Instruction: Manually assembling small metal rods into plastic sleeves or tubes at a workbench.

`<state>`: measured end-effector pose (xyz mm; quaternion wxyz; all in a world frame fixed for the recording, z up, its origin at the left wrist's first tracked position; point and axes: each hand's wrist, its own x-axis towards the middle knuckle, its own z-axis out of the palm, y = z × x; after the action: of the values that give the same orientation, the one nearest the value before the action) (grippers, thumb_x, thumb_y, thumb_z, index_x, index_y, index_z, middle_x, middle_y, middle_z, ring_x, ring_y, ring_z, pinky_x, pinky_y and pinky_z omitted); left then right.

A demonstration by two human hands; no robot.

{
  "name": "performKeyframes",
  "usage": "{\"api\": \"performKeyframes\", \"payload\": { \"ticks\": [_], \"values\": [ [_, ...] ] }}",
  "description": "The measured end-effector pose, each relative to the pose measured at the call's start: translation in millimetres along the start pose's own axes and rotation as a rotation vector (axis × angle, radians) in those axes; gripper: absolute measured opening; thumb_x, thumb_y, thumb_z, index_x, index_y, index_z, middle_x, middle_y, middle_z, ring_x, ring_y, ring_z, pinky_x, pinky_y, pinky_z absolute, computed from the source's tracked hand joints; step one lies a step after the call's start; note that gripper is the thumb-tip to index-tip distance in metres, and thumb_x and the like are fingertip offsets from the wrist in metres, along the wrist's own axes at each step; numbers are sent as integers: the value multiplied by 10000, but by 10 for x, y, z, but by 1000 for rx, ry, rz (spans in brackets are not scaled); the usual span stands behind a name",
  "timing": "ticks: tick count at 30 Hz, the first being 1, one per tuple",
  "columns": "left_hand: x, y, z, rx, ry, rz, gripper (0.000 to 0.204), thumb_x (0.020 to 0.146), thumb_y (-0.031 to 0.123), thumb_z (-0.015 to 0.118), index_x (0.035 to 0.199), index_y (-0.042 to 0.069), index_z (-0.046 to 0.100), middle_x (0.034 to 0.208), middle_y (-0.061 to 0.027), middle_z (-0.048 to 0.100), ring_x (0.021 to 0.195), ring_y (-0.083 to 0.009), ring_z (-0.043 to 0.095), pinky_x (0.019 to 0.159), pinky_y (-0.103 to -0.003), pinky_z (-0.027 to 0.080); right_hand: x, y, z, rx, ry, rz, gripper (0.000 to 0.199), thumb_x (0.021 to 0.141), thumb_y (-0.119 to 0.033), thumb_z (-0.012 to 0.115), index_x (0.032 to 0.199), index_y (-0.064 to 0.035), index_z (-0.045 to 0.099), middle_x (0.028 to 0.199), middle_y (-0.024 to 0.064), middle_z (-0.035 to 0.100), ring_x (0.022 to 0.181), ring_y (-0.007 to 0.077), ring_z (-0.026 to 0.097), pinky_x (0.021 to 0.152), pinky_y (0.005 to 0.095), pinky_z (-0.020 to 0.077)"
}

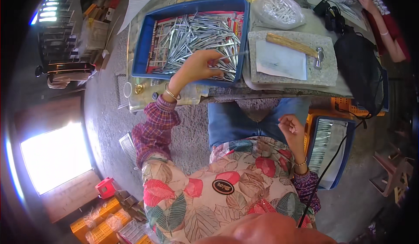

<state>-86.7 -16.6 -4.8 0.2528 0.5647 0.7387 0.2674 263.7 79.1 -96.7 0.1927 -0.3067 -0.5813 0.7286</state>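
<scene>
Left hand (198,67) pinches thin shiny metal strips (198,36), heaped crisscross.

Left hand (198,67) reaches forward pinching; right hand (292,128) rests curled.

Hammer (301,46) and paper sheet (280,59) on stone slab (326,71); plastic bag (278,10) behind; black bag (360,69) right.

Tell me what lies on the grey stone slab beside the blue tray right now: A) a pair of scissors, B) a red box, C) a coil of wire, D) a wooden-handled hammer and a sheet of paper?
D: a wooden-handled hammer lies across the grey stone slab with a sheet of paper below it, right of the blue tray.
</scene>
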Motion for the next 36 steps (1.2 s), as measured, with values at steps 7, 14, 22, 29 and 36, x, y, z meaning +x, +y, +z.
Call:
{"api": "performKeyframes", "payload": {
  "ticks": [7, 14, 22, 29, 36],
  "values": [
    [99, -201, 212, 357, -25, 69, 311, 671, 190, 683, 976, 148, 641, 831, -66, 566, 780, -288, 590, 643, -398, 473, -36, 30, 126, -121, -98, -14, 117, 760, 89, 584, 836, 14, 535, 900, 46, 575, 747, 59, 533, 640, 185, 437],
    [166, -234, 208, 333, 153, 119, 112, 702, 149, 642, 810, 125, 660, 760, -61, 573, 715, -275, 590, 619, -370, 475, -61, 35, 106, -155, -136, 60, 153, 781, 93, 568, 879, -8, 507, 910, 41, 573, 812, 63, 542, 719, 195, 435],
    [111, -12, -69, 71, 267, 38, 130, 676, 32, 705, 799, 27, 663, 664, -59, 520, 541, -153, 496, 509, -255, 385, 58, -172, 172, -207, -144, -13, 124, 784, 77, 569, 888, 9, 560, 881, 44, 587, 797, 85, 558, 690, 201, 449],
    [23, 601, -278, -440, 268, -247, 118, 710, -31, 664, 815, 22, 673, 720, 35, 551, 567, -10, 420, 504, -159, 294, 179, -510, 276, -199, -142, -150, 207, 782, 32, 589, 987, 5, 611, 908, 66, 618, 773, 133, 584, 680, 233, 465],
    [223, 1193, 201, -537, -144, 189, 154, 685, -18, 698, 831, 22, 670, 693, -5, 546, 585, -62, 477, 499, -204, 321, 348, -987, 503, -178, 22, -544, 283, 811, 4, 591, 1093, 14, 570, 926, 85, 626, 835, 177, 604, 707, 236, 474]
  ]
}}
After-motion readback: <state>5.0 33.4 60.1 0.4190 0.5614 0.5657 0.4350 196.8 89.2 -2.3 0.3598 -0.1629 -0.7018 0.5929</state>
